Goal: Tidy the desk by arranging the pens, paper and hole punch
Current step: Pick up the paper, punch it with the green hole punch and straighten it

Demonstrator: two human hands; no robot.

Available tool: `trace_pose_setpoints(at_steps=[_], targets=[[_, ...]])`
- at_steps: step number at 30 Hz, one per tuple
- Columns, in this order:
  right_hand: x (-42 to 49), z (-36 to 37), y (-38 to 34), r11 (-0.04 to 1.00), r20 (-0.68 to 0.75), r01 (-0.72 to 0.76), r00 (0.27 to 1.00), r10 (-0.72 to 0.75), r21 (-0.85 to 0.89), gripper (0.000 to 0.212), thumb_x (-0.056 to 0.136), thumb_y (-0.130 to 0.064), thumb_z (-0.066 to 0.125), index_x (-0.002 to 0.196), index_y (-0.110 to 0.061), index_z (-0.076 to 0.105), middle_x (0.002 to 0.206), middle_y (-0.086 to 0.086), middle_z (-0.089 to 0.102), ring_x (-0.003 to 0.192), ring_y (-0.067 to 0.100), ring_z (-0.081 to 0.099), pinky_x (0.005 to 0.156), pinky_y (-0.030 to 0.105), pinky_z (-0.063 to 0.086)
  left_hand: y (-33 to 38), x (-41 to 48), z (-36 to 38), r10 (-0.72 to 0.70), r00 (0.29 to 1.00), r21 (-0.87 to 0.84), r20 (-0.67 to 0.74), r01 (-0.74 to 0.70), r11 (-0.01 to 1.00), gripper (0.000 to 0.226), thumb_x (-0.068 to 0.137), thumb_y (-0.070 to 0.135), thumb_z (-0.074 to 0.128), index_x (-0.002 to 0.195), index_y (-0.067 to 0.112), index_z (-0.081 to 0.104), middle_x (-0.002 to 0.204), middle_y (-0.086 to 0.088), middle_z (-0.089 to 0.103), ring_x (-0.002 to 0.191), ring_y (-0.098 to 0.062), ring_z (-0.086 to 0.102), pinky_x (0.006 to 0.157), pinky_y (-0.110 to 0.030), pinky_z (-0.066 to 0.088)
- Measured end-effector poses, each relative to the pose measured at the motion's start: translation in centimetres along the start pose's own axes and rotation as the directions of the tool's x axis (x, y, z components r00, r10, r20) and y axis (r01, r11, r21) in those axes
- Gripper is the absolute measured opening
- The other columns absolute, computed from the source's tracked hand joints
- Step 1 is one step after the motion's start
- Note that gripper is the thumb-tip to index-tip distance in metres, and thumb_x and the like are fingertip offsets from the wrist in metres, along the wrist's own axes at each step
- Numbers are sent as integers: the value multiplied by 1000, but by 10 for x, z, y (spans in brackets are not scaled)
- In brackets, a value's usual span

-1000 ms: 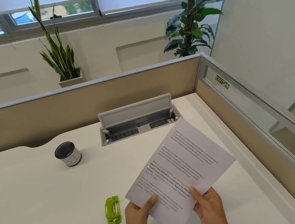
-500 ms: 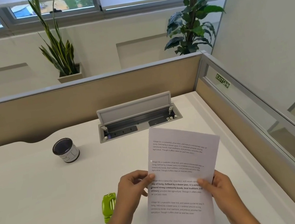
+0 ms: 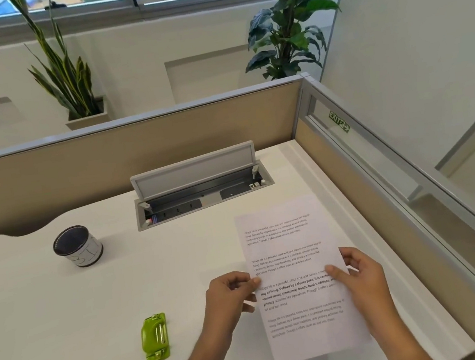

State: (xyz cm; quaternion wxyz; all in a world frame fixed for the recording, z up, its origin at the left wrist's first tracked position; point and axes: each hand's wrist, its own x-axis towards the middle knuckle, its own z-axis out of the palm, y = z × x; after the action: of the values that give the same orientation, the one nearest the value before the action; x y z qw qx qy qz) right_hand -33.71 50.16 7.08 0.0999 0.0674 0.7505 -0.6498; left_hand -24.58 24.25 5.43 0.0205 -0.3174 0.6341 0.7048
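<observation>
Paper (image 3: 295,266), one printed sheet with four blocks of text, is held just above the counter (image 3: 67,325) near its right edge, its long side running away from the person. Two hands hold it at mid-height. Left hand (image 3: 231,298) pinches the sheet's left edge, thumb tip on the printed face and fingers curled behind; right hand (image 3: 363,281) pinches the right edge the same way, thumb lying across the text and fingers behind the sheet. Each grip is pressed together on the paper.

One green hole punch (image 3: 155,338) lies flat on the counter towards the near edge, to the left of the left forearm and apart from it. One round cup (image 3: 78,246) (dark inside, white wall with black lines) stands upright further back and to the left, well apart from the punch. One cable box (image 3: 201,189) is sunk into the counter at its far edge, lid tilted up, sockets showing inside. Beyond the beige partition (image 3: 123,159) stand two potted plants (image 3: 69,78).
</observation>
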Motion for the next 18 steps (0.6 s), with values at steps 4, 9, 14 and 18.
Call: trace_pose_setpoints(at_steps=[4, 9, 14, 18], targets=[[12, -9, 6, 999, -33, 32, 999, -33, -23, 23, 99, -3, 71, 100, -25, 79, 89, -9, 80, 74, 11, 77, 62, 19, 59, -8, 12, 14, -29, 999, -6, -21, 29, 1000, 21, 88, 14, 89, 98, -2, 80, 95, -25, 83, 66, -19, 74, 58, -30, 60], [33, -21, 23, 995, -92, -4, 996, -5, -101, 20, 98, -3, 73, 104, -21, 79, 93, 3, 75, 68, 10, 72, 71, 32, 55, -17, 29, 27, -90, 996, -8, -14, 90, 996, 22, 86, 13, 91, 98, -2, 80, 87, -18, 83, 64, -19, 74, 60, -32, 63], [62, -24, 37, 974, -144, -31, 990, -1, -224, 23, 91, -1, 80, 108, -16, 81, 88, 1, 74, 74, 15, 72, 68, 27, 52, -30, 52, 48, -144, 990, 75, 0, 144, 987, 16, 89, 14, 88, 94, -1, 82, 93, -21, 85, 67, -21, 78, 64, -32, 67], [88, -27, 46, 961, -149, -44, 989, 3, -273, 22, 88, 3, 82, 101, -15, 81, 83, 4, 71, 78, 25, 70, 66, 27, 51, -39, 70, 66, -199, 980, 119, -12, 199, 973, 11, 91, 10, 84, 89, 0, 81, 87, -19, 84, 62, -21, 78, 60, -32, 66]])
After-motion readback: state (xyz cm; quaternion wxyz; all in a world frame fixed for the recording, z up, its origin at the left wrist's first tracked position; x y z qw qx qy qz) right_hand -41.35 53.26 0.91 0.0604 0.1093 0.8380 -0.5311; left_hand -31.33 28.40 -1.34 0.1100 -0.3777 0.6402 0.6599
